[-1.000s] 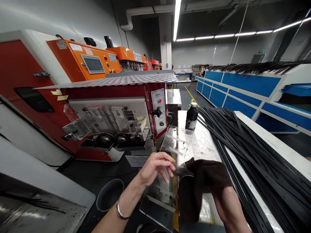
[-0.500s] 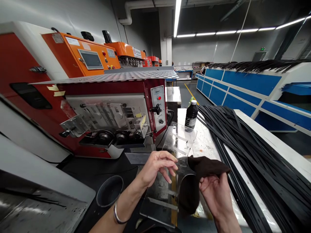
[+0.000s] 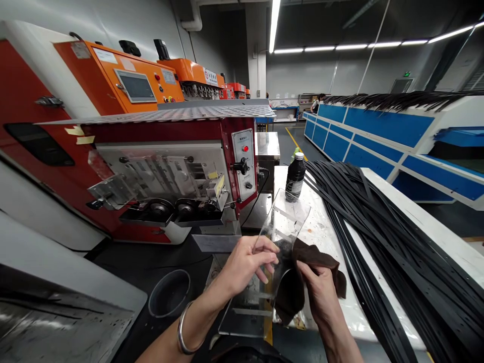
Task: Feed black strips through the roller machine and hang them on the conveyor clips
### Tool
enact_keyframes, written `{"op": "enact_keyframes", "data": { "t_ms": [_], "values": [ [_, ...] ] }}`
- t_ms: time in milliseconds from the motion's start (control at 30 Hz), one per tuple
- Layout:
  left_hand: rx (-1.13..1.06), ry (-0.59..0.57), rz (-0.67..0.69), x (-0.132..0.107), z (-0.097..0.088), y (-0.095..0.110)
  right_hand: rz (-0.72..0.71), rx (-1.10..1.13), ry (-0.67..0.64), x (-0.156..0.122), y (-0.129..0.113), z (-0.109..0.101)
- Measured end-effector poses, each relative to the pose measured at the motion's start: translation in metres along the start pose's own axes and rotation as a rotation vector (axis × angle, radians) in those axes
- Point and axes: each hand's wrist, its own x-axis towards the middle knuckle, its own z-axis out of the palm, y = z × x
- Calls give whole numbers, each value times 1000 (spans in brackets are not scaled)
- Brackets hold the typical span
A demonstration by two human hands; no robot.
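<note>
My right hand (image 3: 321, 287) pinches a dark brown cloth (image 3: 317, 254) between thumb and fingers. The cloth hangs in folds beside a curved shiny edge, whose full shape is hidden. My left hand (image 3: 253, 262), with a metal bangle at the wrist, is just left of the cloth. Its fingers are loosely bent and apart, with nothing visible in them. Behind and below it is a clear plastic sheet (image 3: 289, 214) with pale strips on it; whether the left fingers touch it I cannot tell.
A dark bottle (image 3: 295, 177) with a white cap stands on the white table (image 3: 321, 222). Long black straps (image 3: 381, 242) lie heaped at right. A red machine (image 3: 170, 171) with rollers stands at left, and a dark bucket (image 3: 170, 292) is on the floor. A person sits far back.
My right hand has shifted left and turned over, now pinching the cloth from above nearer my left hand. The left fingers have curled slightly. The view has shifted a little.
</note>
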Motion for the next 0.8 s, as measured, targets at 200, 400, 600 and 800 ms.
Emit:
{"op": "enact_keyframes", "data": {
  "t_ms": [200, 400, 600, 800],
  "values": [
    [15, -2, 8, -6, 8, 3, 55, 190, 14, -7, -14, 14],
    [-61, 42, -5, -7, 8, 4, 141, 196, -24, -11, -26, 11],
    [-60, 8, 1, -6, 10, 2, 102, 184, 19, -9, -24, 11],
    [-67, 27, 8, -7, 8, 0, 57, 53, -11, -8, -17, 5]
  ]
}}
